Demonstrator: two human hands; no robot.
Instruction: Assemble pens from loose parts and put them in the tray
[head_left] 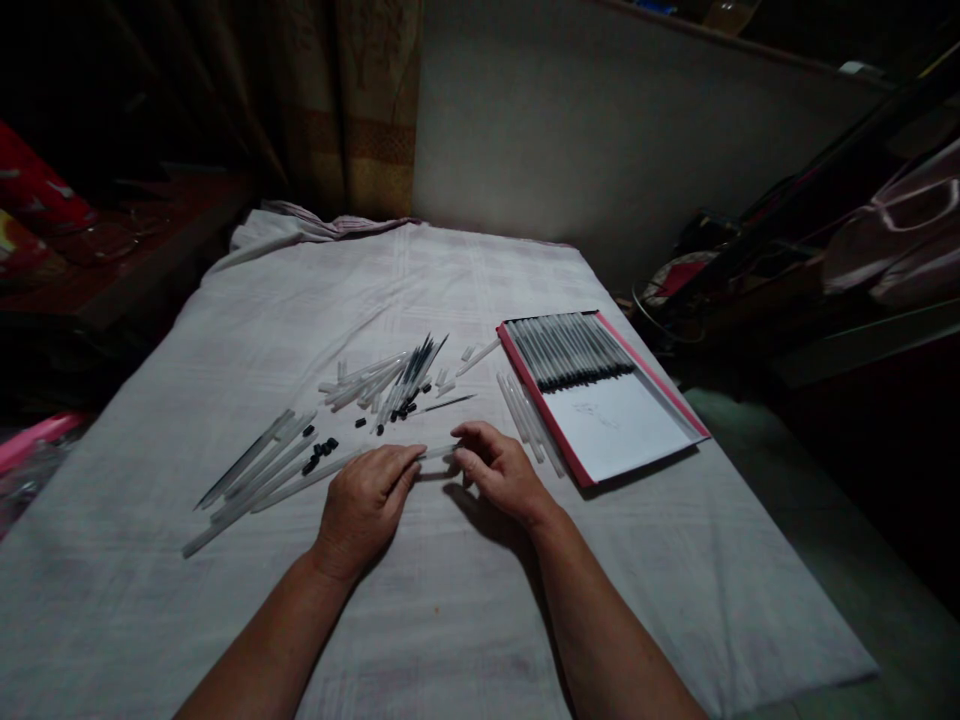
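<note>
A Thin Tube Between Two Hands, Loose Parts Around

The left hand (365, 500) pinches one end of a clear tube (437, 453), its thumb and fingers closed on it. At the other end the right hand (501, 472) has its fingers curved and partly apart; whether they grip, I cannot tell. The tube is low above the table (450, 620), near its middle.

The tube is smooth, so a weak pinch could let it slip and roll. The black caps (325, 447) beside the left hand are small – a careless sweep of the wrist could scatter them. Likewise, the right hand may disturb the loose barrels (519, 415) lying along the red-edged box (645, 430).

This box deserves care: its right corner is close to the table's right edge, and a push outward could make it overhang. Safer room for moving is toward the person, where a wide stretch of cloth lies between the forearms.
</note>
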